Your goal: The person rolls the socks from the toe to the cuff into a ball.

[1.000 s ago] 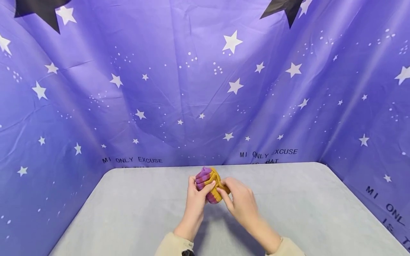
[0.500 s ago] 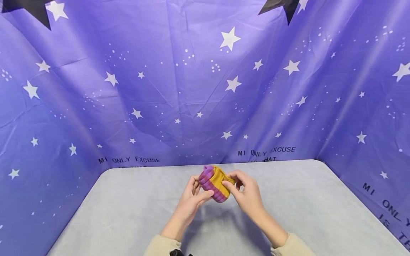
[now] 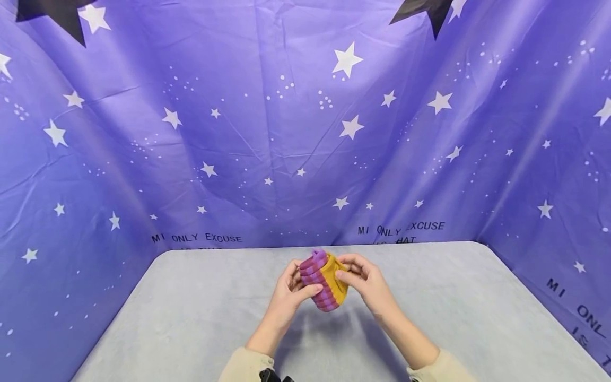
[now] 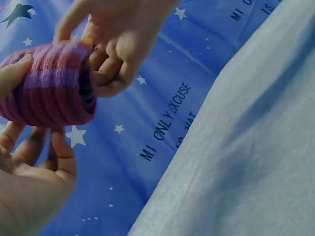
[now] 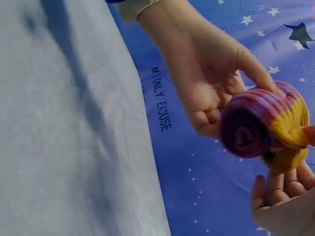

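A rolled-up knit sock (image 3: 325, 286), striped purple and maroon with a mustard-yellow part on its right, is held up over the table between both hands. My left hand (image 3: 281, 302) grips the striped side, thumb across the front and fingers behind. With thumb and fingers, my right hand (image 3: 369, 284) pinches the yellow edge. In the right wrist view the spiral end of the roll (image 5: 241, 135) shows, and the yellow knit (image 5: 288, 128) bunches at the right hand's thumb. Seen from the left wrist, the ribbed roll (image 4: 54, 93) lies between the left thumb and fingers.
A grey cloth-covered table (image 3: 191, 318) lies below the hands, with their shadows on it. A purple-blue curtain (image 3: 267, 132) with white stars and printed letters hangs around the back and sides.
The sock has turned so that more of its striped side faces the camera. My left thumb has shifted from the yellow part to the stripes; the right hand keeps pinching the yellow edge.
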A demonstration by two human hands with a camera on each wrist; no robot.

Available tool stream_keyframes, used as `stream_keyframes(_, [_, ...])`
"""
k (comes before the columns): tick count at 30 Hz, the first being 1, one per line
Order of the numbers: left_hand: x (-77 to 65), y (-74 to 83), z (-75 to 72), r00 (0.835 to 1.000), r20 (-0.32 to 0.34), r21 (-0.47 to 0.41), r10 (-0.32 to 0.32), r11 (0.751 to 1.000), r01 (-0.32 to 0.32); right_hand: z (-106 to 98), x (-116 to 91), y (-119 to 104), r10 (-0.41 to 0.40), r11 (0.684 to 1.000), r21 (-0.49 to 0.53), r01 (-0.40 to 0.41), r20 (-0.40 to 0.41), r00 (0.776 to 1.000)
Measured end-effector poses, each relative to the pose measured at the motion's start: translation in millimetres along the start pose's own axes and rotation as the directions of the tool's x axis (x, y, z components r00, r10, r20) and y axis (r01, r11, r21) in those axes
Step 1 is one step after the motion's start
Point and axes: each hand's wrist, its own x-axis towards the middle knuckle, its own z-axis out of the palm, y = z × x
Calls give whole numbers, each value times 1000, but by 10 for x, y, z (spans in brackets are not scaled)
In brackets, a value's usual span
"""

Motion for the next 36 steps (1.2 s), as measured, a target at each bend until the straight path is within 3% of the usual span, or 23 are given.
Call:
stream_keyframes(3, [6, 6, 20, 1000, -12, 44, 13, 999, -13, -45, 22, -48, 90, 996, 13, -90, 30, 995])
stream_keyframes(6, [10, 10, 42, 998, -37, 151, 53, 987, -46, -88, 42, -56, 88, 995, -39, -87, 44, 995])
stream_keyframes(9, [18, 13, 41, 993, -65, 342, 96, 937, -68, -65, 50, -47, 27, 998, -63, -27, 13, 1000])
stream_keyframes(12, [37, -12, 37, 988, -102, 484, 118, 873, -55, 24, 4, -23, -111, 986, -130, 106, -32, 993])
stream_keyframes(14, [62, -44, 28, 981, -146, 524, 131, 851, -36, 101, -54, 4, -237, 949, -224, 223, -38, 971])
stream_keyframes(17, [101, -72, 20, 958, -228, 535, 174, 844, -26, 207, -151, 55, -421, 833, -399, 383, -10, 907])
stream_keyframes(19, [118, -75, 32, 939, -270, 553, 215, 833, -32, 262, -190, 99, -492, 758, -488, 432, 6, 871])
stream_keyframes(22, [122, -65, 80, 924, -295, 577, 244, 816, -31, 323, -193, 157, -520, 696, -579, 426, 4, 854])
stream_keyframes(24, [106, -61, 117, 928, -300, 567, 222, 824, -13, 348, -176, 190, -504, 684, -617, 389, -15, 864])
stream_keyframes(28, [64, -43, 144, 951, -281, 494, 125, 869, 32, 365, -151, 234, -496, 675, -647, 353, -44, 867])
stream_keyframes(32, [28, 2, 124, 976, -213, 390, 37, 919, 50, 337, -118, 250, -525, 668, -653, 357, -72, 848])
stream_keyframes(36, [3, 65, 108, 984, -176, 307, -33, 948, 86, 292, -75, 257, -557, 671, -641, 372, -105, 824])
